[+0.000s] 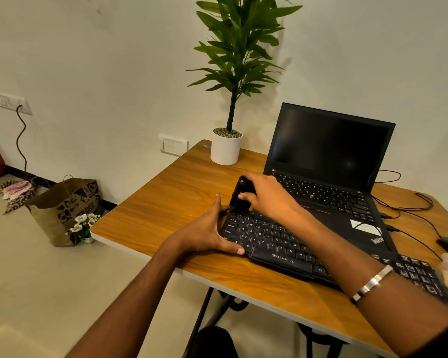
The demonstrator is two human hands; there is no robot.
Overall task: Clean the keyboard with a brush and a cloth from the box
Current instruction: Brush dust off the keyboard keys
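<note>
Over on the far left, a wall socket [9, 102] feeds a dark cable [21, 140] down to the floor, and there sits a crumpled paper bag [65, 208] with small white flowers [84, 223] tucked against it. Moving in, the wooden table [166, 192], warm grain with a pale edge, and now the action: the left hand [207, 228] is spread wide, thumb up near the keyboard's top corner, fingers flat against its left end, bracing it. The keyboard [274, 241] lies angled across the near part of the table, matte black plastic, low rounded keys, partly overlapping the laptop's front. The right hand [267, 195] curls over a dark brush [241, 197], fingers wrapped round its body, its lower end down on the top-left keys. Brushing looks to be the step in hand, and to do it well, keep that left brace firm so the board doesn't skid, tilt the brush so the bristles reach into the gaps between keys, and sweep row by row toward one edge, light pressure only. I can't tell the bristles from the handle here; it's all dark. Behind stands a potted plant [230, 73] in a smooth white cylinder pot, pebbles on top. Further right, the open laptop [331, 156], screen dark, cables [409, 202] trailing off, a metal bangle [373, 282] on the right wrist. No cloth or box that I can make out.
</note>
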